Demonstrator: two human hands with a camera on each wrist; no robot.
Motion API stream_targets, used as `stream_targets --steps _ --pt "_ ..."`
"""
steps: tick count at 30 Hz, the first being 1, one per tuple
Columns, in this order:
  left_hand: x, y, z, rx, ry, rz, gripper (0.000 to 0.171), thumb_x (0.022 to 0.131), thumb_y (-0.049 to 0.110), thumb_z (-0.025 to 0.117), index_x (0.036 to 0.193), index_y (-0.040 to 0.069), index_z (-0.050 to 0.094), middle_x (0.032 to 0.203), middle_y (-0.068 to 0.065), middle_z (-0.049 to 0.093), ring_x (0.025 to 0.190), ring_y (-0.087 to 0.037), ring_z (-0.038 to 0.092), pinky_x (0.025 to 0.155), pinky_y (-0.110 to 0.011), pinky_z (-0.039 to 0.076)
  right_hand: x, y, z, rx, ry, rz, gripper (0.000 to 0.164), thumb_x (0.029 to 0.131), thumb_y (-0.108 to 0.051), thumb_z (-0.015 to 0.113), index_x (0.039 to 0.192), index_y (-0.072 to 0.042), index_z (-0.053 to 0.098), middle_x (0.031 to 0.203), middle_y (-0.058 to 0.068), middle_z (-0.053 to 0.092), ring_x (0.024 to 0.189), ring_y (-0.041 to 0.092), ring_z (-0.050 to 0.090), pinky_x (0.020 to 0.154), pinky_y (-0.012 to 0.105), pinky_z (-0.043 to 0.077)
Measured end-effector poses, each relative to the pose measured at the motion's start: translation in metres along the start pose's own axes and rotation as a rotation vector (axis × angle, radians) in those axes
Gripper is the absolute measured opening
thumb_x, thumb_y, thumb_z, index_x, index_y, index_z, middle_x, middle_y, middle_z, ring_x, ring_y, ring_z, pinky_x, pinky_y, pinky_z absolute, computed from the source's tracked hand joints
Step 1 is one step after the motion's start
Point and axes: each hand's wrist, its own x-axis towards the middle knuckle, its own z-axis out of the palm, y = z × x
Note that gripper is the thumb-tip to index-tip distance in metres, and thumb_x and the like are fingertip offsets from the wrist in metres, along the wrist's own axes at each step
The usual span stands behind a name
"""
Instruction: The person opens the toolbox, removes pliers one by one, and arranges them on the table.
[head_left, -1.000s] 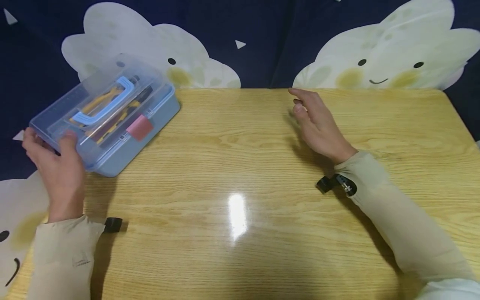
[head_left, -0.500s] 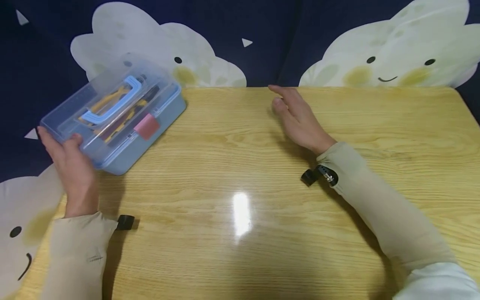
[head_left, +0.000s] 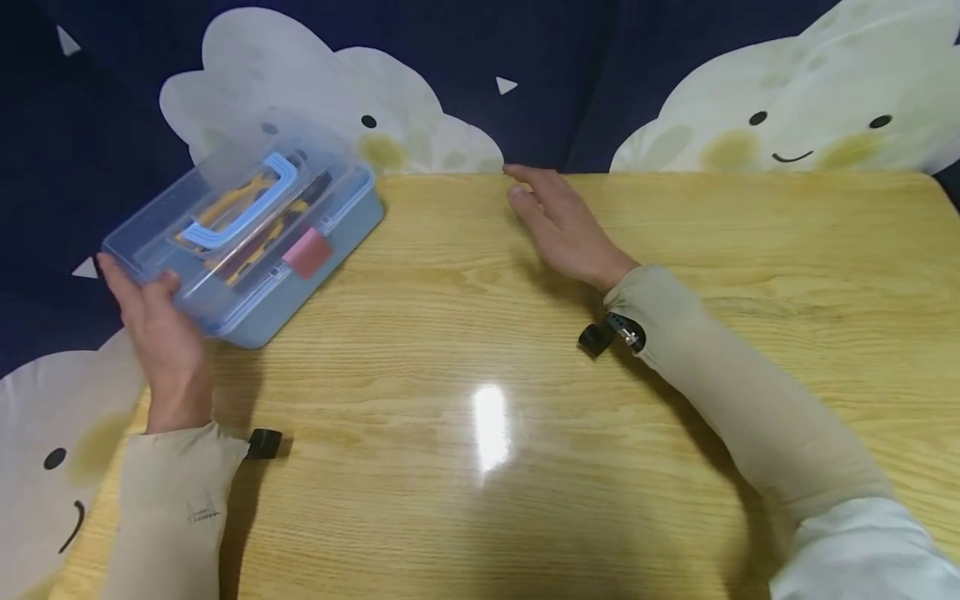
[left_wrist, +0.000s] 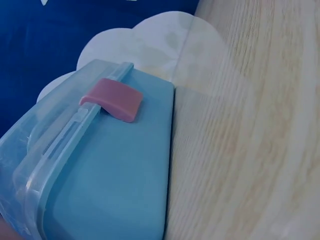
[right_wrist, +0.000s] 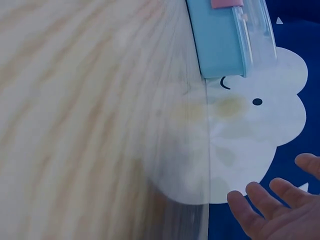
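Observation:
A plastic toolbox [head_left: 279, 307] with a light blue base stands at the table's back left. Its clear lid is down, carrying a blue handle [head_left: 251, 210] and a pink latch [head_left: 308, 252] at the front. Through the lid, tools with yellow and black parts show. My left hand [head_left: 171, 346] touches the box's near left end, thumb by the lid corner and fingers stretched along the side. To the right of the box, my right hand [head_left: 566, 232] hovers over the table's back part, holding nothing. Its spread fingers [right_wrist: 260, 200] show in the right wrist view.
The wooden table [head_left: 420, 350] has a back edge beside a dark blue cloth [head_left: 570, 67] printed with white clouds. A light reflection [head_left: 491, 429] shines on the tabletop. Black wrist-worn devices [head_left: 264, 444] stick out from the sleeves.
My right hand has moved left, nearer to the toolbox. The whole scene has shifted rightward in the head view. My left hand stays at the toolbox's end.

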Motion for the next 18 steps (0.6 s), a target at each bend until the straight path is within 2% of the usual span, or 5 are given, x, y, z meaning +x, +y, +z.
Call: stream_targets --steps 3,6,13,18 --pt "0.001 -0.002 0.0 -0.041 -0.007 0.008 0.074 0.104 0.015 0.034 0.168 0.029 0.001 0.173 0.015 0.016 0.152 0.008 0.021 0.119 0.0 0.016 0.008 -0.003 0.005 -0.002 -0.019 -0.002 0.054 0.112 -0.044 0.034 0.159 -0.019 0.041 0.16 0.01 0.045 0.142 0.027 0.047 0.123 0.046 0.037" --pt "0.002 -0.002 0.0 -0.043 -0.006 0.015 0.074 0.103 0.014 0.035 0.168 0.029 0.003 0.173 0.015 0.015 0.151 0.008 0.021 0.119 0.0 0.017 0.015 -0.008 0.01 -0.011 -0.035 0.003 0.055 0.112 -0.047 0.033 0.16 -0.02 0.04 0.16 0.009 0.045 0.14 0.027 0.048 0.123 0.046 0.037" --pt "-0.002 -0.003 -0.001 0.073 -0.011 -0.006 0.071 0.104 0.019 0.034 0.167 0.034 0.006 0.172 0.02 0.014 0.149 0.011 0.019 0.117 0.002 0.013 0.034 -0.022 0.022 -0.014 -0.107 0.065 0.062 0.109 -0.061 0.026 0.162 -0.029 0.034 0.164 -0.001 0.04 0.146 0.02 0.044 0.128 0.041 0.034" --pt "-0.004 -0.004 0.0 0.084 -0.048 0.006 0.07 0.104 0.019 0.031 0.167 0.035 0.006 0.174 0.018 0.013 0.151 0.009 0.017 0.118 0.001 0.011 0.047 -0.039 0.031 -0.007 -0.143 0.088 0.064 0.107 -0.064 0.024 0.164 -0.033 0.029 0.166 -0.005 0.037 0.153 0.015 0.037 0.131 0.037 0.029"
